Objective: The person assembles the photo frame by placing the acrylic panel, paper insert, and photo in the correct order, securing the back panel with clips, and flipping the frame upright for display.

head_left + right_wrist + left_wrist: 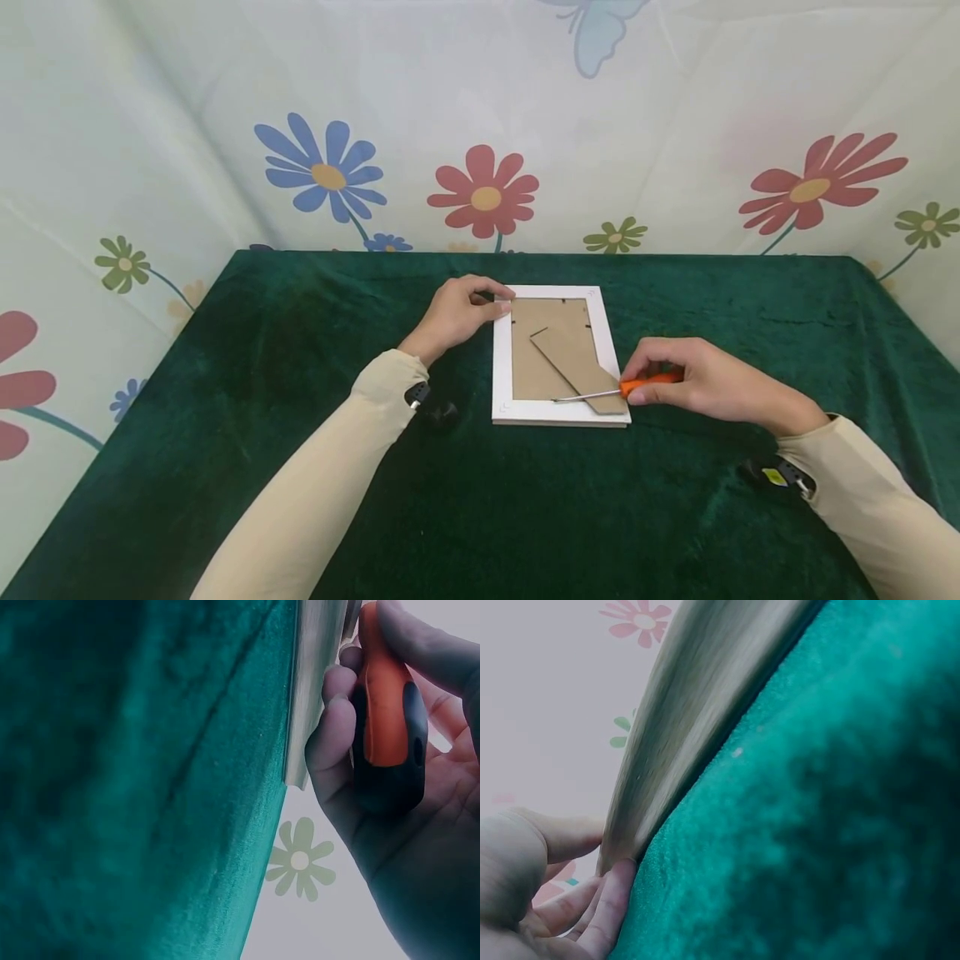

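A white picture frame (502, 375) lies face down, its brown backing board (528, 367) and a slanted easel stand (581, 362) showing. At the far left corner my left hand (453, 315) pinches the frame's edge; the left wrist view shows thumb and fingers on either side of the frame's wooden side (671, 712). My right hand (708, 382) grips a screwdriver by its orange and black handle (386, 712). Its metal shaft (592, 395) crosses the lower part of the stand, and the tip is over the backing's near edge. Whether the tip touches cannot be told.
Small dark tabs (587, 326) stand along the backing's edges. Dark green velvety cloth (480, 517) covers the table under the frame. Behind the table's far edge hangs a pale curtain (420, 75) printed with flowers.
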Demonstrator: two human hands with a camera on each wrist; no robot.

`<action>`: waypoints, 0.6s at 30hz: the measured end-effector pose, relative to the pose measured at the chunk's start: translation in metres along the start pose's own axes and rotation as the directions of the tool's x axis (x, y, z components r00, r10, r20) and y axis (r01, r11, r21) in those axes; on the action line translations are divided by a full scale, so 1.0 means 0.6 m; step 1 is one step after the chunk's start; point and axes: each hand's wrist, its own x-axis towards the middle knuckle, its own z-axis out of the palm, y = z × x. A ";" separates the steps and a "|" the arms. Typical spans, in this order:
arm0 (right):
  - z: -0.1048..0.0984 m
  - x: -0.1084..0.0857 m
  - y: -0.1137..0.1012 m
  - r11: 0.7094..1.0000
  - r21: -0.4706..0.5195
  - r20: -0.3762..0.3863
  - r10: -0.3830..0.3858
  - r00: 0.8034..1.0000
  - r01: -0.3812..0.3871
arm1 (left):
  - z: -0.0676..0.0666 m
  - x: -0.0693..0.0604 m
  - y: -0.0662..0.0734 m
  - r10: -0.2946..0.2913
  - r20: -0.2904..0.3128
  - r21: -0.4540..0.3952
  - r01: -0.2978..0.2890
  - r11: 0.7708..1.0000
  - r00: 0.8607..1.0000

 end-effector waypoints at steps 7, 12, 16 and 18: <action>0.002 -0.001 0.006 0.998 -0.023 -0.024 -0.059 0.998 0.058 | -0.001 -0.001 0.000 0.003 0.000 -0.008 -0.003 1.000 1.000; 0.004 0.000 0.007 0.996 -0.056 -0.043 -0.073 0.996 0.071 | -0.002 0.000 -0.001 0.010 0.008 -0.014 -0.010 1.000 1.000; 0.005 0.000 0.005 0.994 -0.075 -0.050 -0.082 0.995 0.078 | -0.003 0.000 -0.002 0.010 0.012 -0.018 -0.010 1.000 1.000; 0.005 0.001 0.004 0.992 -0.084 -0.054 -0.094 0.994 0.089 | -0.003 -0.001 -0.002 0.008 0.013 -0.018 -0.008 1.000 1.000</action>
